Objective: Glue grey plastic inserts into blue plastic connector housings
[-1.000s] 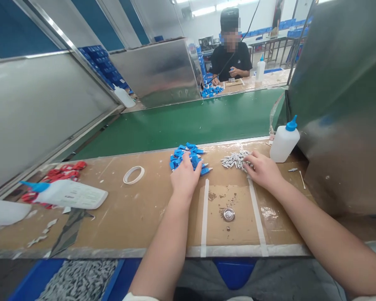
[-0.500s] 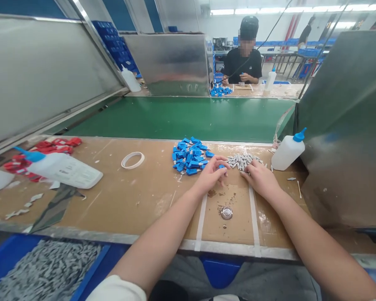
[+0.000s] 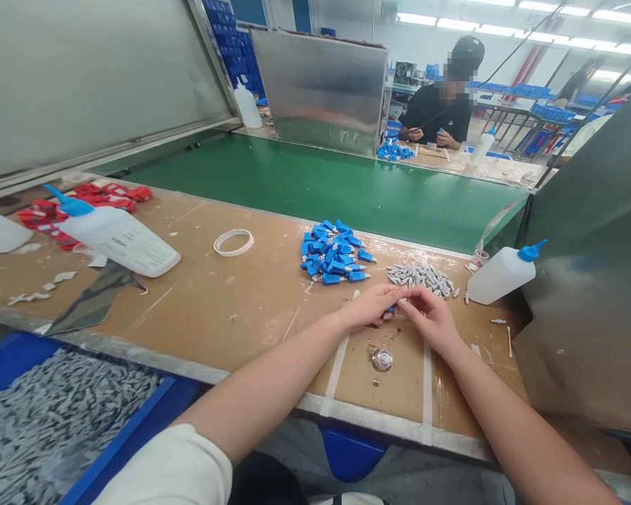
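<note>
Left hand (image 3: 372, 307) holds one blue piece (image 3: 390, 308); right hand (image 3: 430, 317) adjoining.

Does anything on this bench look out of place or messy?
A little. A single grey piece lies right of the grey pile, near what looks like a cotton swab, apparently a stray. Dark specks around the round metal piece look like debris.

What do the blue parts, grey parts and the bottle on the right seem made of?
Blue parts: probably smooth plastic, evenly coloured. Grey parts: dull, perhaps plastic or metal; too small to tell. Bottle: likely plastic, smooth, milky white.
</note>
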The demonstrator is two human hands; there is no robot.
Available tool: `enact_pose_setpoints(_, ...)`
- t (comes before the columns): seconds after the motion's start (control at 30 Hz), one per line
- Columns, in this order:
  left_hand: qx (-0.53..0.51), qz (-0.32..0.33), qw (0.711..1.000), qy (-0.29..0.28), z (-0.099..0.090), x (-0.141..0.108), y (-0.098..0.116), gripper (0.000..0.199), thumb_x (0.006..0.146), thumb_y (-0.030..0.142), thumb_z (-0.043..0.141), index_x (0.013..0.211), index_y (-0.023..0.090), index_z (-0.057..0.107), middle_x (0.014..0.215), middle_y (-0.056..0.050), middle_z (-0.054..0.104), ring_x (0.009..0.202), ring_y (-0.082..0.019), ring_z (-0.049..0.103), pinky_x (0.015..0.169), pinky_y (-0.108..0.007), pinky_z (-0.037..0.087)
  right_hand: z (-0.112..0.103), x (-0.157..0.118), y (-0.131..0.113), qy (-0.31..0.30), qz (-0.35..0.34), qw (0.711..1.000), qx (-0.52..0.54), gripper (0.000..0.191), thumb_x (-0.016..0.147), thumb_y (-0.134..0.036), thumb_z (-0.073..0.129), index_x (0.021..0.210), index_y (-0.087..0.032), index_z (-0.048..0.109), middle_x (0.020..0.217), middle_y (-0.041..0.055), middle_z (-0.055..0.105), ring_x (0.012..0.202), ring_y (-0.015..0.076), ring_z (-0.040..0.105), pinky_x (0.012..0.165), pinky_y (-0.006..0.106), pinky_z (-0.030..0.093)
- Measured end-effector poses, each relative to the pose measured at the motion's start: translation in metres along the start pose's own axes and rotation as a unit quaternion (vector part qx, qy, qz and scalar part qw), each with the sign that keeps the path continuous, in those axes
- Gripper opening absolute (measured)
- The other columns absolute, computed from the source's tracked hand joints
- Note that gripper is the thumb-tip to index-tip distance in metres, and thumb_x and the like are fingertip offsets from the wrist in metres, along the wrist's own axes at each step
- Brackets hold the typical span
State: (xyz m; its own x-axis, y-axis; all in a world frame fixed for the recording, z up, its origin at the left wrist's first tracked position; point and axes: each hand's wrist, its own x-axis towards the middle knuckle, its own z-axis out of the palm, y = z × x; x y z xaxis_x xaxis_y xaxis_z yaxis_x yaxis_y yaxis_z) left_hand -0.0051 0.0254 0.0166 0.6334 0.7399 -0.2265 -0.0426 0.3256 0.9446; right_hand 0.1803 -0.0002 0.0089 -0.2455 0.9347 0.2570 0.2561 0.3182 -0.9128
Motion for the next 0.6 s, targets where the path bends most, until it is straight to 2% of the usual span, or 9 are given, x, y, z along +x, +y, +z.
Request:
enact_pose_setpoints(0.17, 0.012, -0.013, 0.998, 0.066, 0.0001, 0.0005, 0.0018, 0.064, 0.083, 0.083, 0.057, 0.084, 0.019, 0.05, 0.076, 0.002, 0.049, 0.052, -0.006, 0.036, 0.042, -0.017, 0.019, -0.0037, 0.0005, 0.0011, 0.01, 0.042, 0.997, 0.057, 0.032, 0.088, -0.051, 0.077, 0.094, -0.02, 0.073, 0.083, 0.0047, 0.074, 0.071, 0.0169, 0.068, 0.067, 0.029, 0.057)
enact_pose_setpoints(0.3, 0.083, 0.034, 0.995, 0.053, -0.0039, -0.0013, 0.0026, 0.059, 0.084, 0.077, 0.061, 0.079, 0.018, 0.051, 0.069, 0.003, 0.047, 0.053, -0.008, 0.039, 0.044, -0.019, 0.026, -0.0056, 0.0014, 0.0027, 0.018, 0.075, 0.993, 0.088, 0.037, 0.082, -0.052, 0.082, 0.097, -0.02, 0.075, 0.082, 0.005, 0.075, 0.071, 0.018, 0.07, 0.067, 0.031, 0.061)
enact_pose_setpoints(0.43, 0.121, 0.079, 0.988, 0.052, -0.0053, -0.0016, 0.0007, 0.058, 0.087, 0.074, 0.06, 0.077, 0.018, 0.052, 0.066, 0.003, 0.047, 0.052, -0.007, 0.039, 0.045, -0.02, 0.028, -0.0068, 0.0011, 0.0031, 0.016, 0.102, 0.988, 0.117, 0.037, 0.079, -0.051, 0.086, 0.096, -0.02, 0.076, 0.084, 0.0053, 0.076, 0.069, 0.0173, 0.072, 0.07, 0.031, 0.063)
enact_pose_setpoints(0.5, 0.095, 0.069, 0.991, 0.06, -0.0042, -0.001, 0.0012, 0.057, 0.089, 0.074, 0.057, 0.078, 0.018, 0.053, 0.069, 0.002, 0.051, 0.052, -0.007, 0.039, 0.043, -0.019, 0.026, -0.0078, 0.0013, 0.0049, 0.027, 0.119, 0.983, 0.134, 0.037, 0.078, -0.051, 0.087, 0.094, -0.019, 0.077, 0.08, 0.0049, 0.076, 0.067, 0.0161, 0.071, 0.069, 0.03, 0.062)
enact_pose_setpoints(0.6, 0.008, 0.058, 0.993, 0.101, -0.0041, 0.0009, 0.004, 0.052, 0.092, 0.069, 0.052, 0.082, 0.018, 0.055, 0.074, -0.001, 0.055, 0.051, -0.008, 0.042, 0.038, -0.018, 0.022, -0.0099, 0.0023, 0.0094, 0.036, 0.156, 0.968, 0.195, 0.039, 0.076, -0.052, 0.089, 0.086, -0.018, 0.075, 0.072, 0.0028, 0.073, 0.061, 0.013, 0.067, 0.063, 0.026, 0.06)
